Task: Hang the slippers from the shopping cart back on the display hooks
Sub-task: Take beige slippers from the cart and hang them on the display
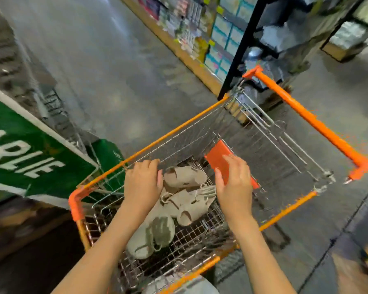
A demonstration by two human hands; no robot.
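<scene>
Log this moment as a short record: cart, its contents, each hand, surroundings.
cart: orange-framed wire shopping cart, seen from above
contents: beige slippers piled on the cart's mesh floor, a grey-green pair nearer the person
left hand: left hand over the slippers, fingers curled, hold unclear
right hand: right hand over the cart by the orange flap, fingers relaxed, nothing held
surroundings: green banner to the left, stocked shelves ahead
display hooks: not in view
</scene>
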